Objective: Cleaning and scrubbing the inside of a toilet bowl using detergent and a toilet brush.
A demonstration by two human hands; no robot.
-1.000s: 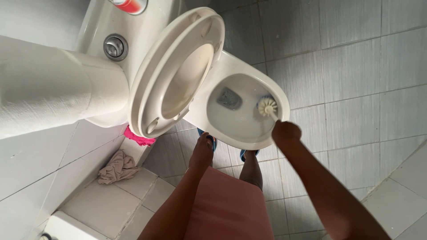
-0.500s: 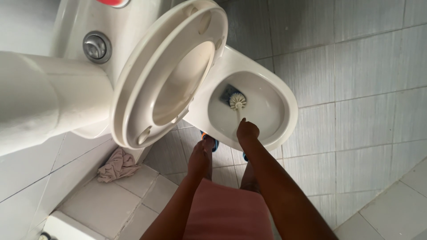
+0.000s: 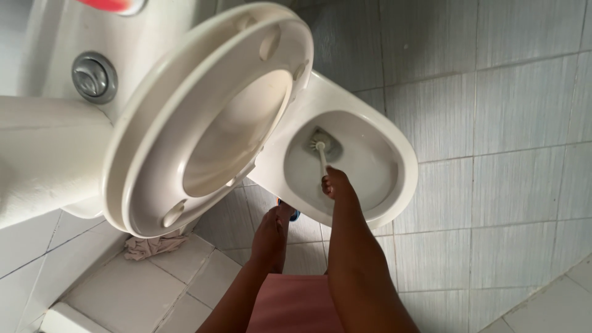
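Right hand: the right hand (image 3: pixel 336 183) was curled in a fist round the white handle of the toilet brush (image 3: pixel 320 148), over the bowl's rim at about 6 o'clock.
Left hand: the left hand (image 3: pixel 271 231) hung with its fingers loosely together, holding nothing, at about 7 o'clock of the bowl, above the tiled floor (image 3: pixel 493 185).
Brush position: the brush head sat down in the toilet bowl (image 3: pixel 404 166), at the drain opening toward 11 o'clock of the basin, with the handle slanting up and back to the fist.
Handling: the brush looked light, with a thin, stiff plastic shaft and springy bristles (probably wet, so the shaft could be slippery); the upper end of the handle, where the fist was, seemed the sensible place to grip.
Seat and lid: the raised seat (image 3: pixel 209 123) stood up at 9 o'clock of the bowl, against the cistern with its round flush button (image 3: pixel 94 77).
Hard to see: the handle's top end was hidden inside the fist, and the bristles were too small and dim to read clearly. A crumpled cloth (image 3: pixel 151 245) was partly covered by the seat, and a red object at the top edge was cut off.
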